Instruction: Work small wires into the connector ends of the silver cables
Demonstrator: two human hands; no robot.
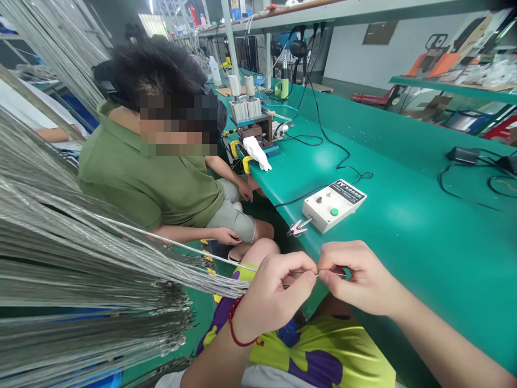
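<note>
My left hand (274, 296), with a red string bracelet at the wrist, pinches a thin wire (317, 275) between thumb and fingertips. Fingertips of my right hand (359, 277) close on the same wire just to the right, and the two hands almost touch. A short length of it shows past the right fingers. Silver-grey cables (189, 267) run in a bundle from the left and pass behind my left wrist. Which cable the pinched wire belongs to, I cannot tell. Beyond my hands, a white control box (335, 205) with a green button sits on the green table (404, 215).
A small pink-handled clip tool (297, 229) projects from the box over the table edge. Beside me sits a person in a green shirt (161, 183). Further back stand a clamping machine (254, 121) and a white glove (257, 152). Black cords (335, 148) cross the table.
</note>
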